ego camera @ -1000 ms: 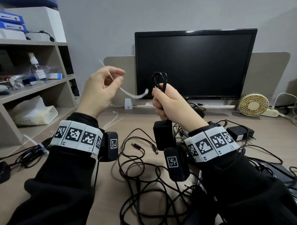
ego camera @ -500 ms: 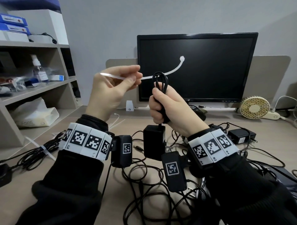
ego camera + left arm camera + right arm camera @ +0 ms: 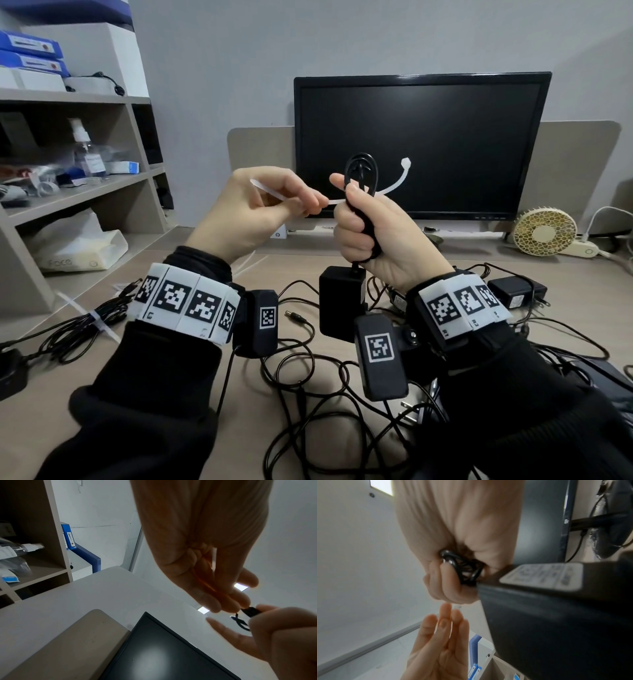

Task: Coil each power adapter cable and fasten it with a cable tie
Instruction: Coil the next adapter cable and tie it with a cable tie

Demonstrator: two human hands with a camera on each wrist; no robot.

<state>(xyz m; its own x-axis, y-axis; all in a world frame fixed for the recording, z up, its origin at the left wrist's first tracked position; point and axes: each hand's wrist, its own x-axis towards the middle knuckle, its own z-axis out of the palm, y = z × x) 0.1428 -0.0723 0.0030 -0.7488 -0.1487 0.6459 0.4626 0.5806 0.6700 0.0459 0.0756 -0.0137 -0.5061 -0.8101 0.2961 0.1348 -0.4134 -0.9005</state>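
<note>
My right hand [image 3: 363, 222] grips a coiled black cable [image 3: 361, 171] upright in front of the monitor. Its loops stick out above the fist, and its black adapter block [image 3: 340, 301] hangs below the hand. In the right wrist view the coil [image 3: 462, 568] sits in the curled fingers with the adapter [image 3: 556, 608] close to the camera. My left hand [image 3: 270, 205] pinches a white cable tie [image 3: 394, 185] between thumb and fingers. The tie runs rightward behind the coil, and its head curls up on the far side. The hands nearly touch.
Loose black cables [image 3: 308, 377] and more adapters [image 3: 513, 294] lie tangled on the desk [image 3: 85, 370] under my hands. A tied cable bundle [image 3: 85, 322] lies at the left. A monitor [image 3: 421, 144], a small fan [image 3: 544, 233] and shelves [image 3: 68, 192] ring the desk.
The left hand swung the cable tie from pointing up-left to horizontal, then moved right until the tie passed behind the coil. The right hand kept its grip and rose slightly.
</note>
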